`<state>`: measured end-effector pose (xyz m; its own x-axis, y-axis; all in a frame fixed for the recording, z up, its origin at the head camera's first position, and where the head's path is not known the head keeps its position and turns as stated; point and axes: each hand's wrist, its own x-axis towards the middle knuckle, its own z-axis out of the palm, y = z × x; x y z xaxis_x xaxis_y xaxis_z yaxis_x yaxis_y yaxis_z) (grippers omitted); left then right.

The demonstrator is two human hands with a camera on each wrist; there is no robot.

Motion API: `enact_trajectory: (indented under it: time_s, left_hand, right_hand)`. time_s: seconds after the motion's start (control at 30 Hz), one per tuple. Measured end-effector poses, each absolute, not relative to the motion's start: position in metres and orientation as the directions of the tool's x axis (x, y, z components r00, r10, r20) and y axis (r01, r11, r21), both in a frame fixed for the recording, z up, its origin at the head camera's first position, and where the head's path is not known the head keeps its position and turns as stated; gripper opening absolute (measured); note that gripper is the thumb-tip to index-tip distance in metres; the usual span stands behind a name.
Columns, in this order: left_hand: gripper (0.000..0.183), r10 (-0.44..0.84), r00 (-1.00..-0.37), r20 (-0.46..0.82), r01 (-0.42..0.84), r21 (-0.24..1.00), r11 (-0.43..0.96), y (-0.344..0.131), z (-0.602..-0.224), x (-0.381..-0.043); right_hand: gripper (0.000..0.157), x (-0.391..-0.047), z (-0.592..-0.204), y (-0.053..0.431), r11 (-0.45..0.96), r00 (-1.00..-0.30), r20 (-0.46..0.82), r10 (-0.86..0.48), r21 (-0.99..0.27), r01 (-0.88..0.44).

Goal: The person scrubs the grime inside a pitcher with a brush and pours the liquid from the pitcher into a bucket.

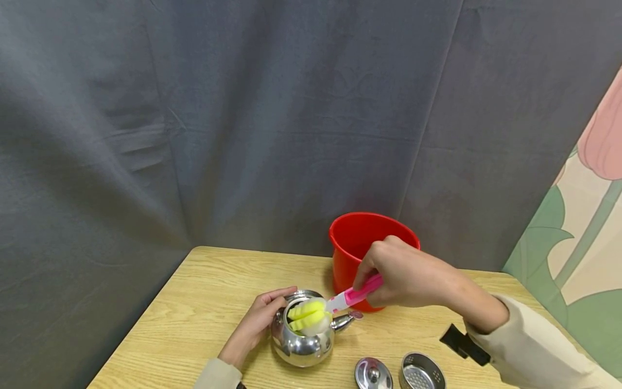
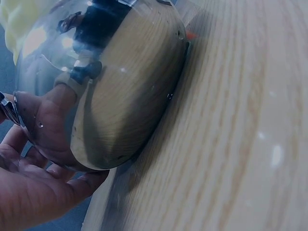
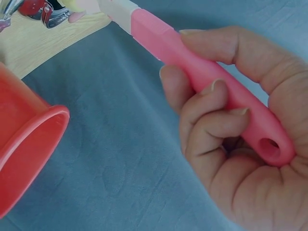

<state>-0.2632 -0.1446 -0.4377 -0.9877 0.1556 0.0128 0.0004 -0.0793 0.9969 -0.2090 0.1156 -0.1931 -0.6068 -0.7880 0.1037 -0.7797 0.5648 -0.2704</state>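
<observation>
A shiny steel teapot (image 1: 303,348) stands on the wooden table with its lid off. Its left side is gripped by my left hand (image 1: 262,316), whose fingers curl at the handle and round body in the left wrist view (image 2: 48,185). From the upper right, my right hand (image 1: 403,273) holds a sponge brush by its pink handle (image 3: 211,72). The brush's yellow and white sponge head (image 1: 308,316) sits at the teapot's open mouth, partly inside it. The teapot's spout (image 1: 344,321) points right, beneath the brush.
Behind my right hand stands a red bucket (image 1: 345,265). The round steel lid (image 1: 373,374) and a perforated strainer cup (image 1: 423,373) lie at the table's front. A grey curtain (image 1: 291,135) hangs along the table's back edge.
</observation>
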Motion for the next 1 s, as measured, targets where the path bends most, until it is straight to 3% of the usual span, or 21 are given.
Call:
enact_trajectory:
  time_s: [1.0]
  left_hand:
    - [0.044, 0.154, -0.988, 0.011, -0.003, 0.996, -0.09, -0.144, -0.4376, -0.2632]
  right_hand:
    - [0.013, -0.2092, -0.1972, 0.1175, 0.61, -0.653, 0.146, -0.743, -0.255, -0.75]
